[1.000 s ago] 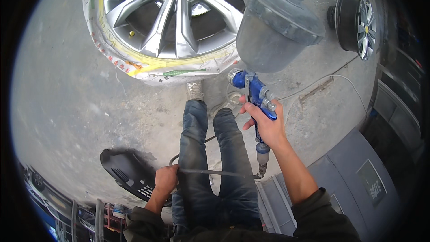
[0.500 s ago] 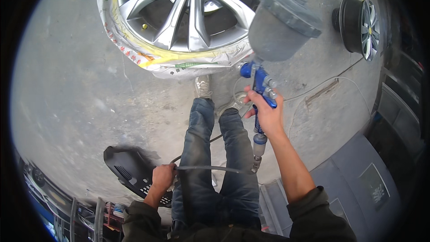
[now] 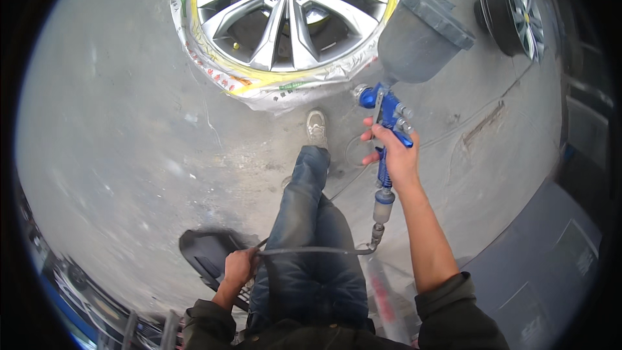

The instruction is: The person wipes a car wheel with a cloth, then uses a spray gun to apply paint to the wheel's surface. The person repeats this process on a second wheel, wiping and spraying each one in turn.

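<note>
In my right hand (image 3: 400, 155) is a blue spray gun (image 3: 389, 109), gripped by its handle with the fingers at the trigger. On top of the gun sits a grey lidded paint cup (image 3: 418, 39), tilted. A dark air hose (image 3: 324, 251) runs from the fitting under the handle across my thighs to my left hand (image 3: 240, 266), which is closed around it. Beyond the gun lies a silver alloy wheel (image 3: 301, 39) with a yellow centre, its rim edged with yellow tape and printed white plastic sheeting (image 3: 272, 98).
A second wheel (image 3: 508, 19) stands on edge at the far right. A black plastic panel (image 3: 207, 253) lies on the concrete floor (image 3: 123, 136) by my left hand. Grey panels (image 3: 544, 266) are at the lower right, and a vehicle (image 3: 84, 285) at the lower left.
My legs have shifted in a step, one foot now ahead of the other. The masked wheel sits slightly higher and further right in view. Both hands keep their hold.
</note>
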Demonstrator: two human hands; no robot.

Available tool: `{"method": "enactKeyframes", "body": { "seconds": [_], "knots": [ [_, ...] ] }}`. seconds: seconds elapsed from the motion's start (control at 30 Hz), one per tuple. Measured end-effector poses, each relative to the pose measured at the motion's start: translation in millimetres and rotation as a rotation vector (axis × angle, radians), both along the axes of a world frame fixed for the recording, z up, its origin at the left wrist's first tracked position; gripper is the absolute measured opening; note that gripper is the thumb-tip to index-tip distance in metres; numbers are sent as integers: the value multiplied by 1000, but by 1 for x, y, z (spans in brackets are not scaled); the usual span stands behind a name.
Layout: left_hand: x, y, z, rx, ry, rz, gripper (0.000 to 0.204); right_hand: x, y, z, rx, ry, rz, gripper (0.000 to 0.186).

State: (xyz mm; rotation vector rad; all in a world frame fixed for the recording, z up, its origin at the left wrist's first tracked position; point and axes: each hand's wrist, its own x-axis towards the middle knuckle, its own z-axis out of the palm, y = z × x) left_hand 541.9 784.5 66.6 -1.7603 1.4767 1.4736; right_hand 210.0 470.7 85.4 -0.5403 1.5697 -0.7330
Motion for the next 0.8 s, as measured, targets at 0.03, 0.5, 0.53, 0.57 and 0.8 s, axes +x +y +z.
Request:
{"method": "enactKeyframes", "body": {
  "seconds": [0.03, 0.5, 0.53, 0.57, 0.8],
  "knots": [
    [8, -1, 3, -77, 25, 65, 26, -1, 9, 3, -16, 9, -16, 30],
    [237, -50, 52, -55, -10, -51, 29, 106, 62, -11, 22, -12, -479, 29],
    [247, -63, 55, -35, 1, -75, 28, 118, 60, -20, 32, -30, -490, 29],
    [257, -76, 58, -15, 12, -95, 27, 132, 61, -23, 37, -51, -470, 30],
    [255, -126, 37, -82, 144, -178, 7, 157, 40, -47, 32, -29, -343, 31]
  ]
}}
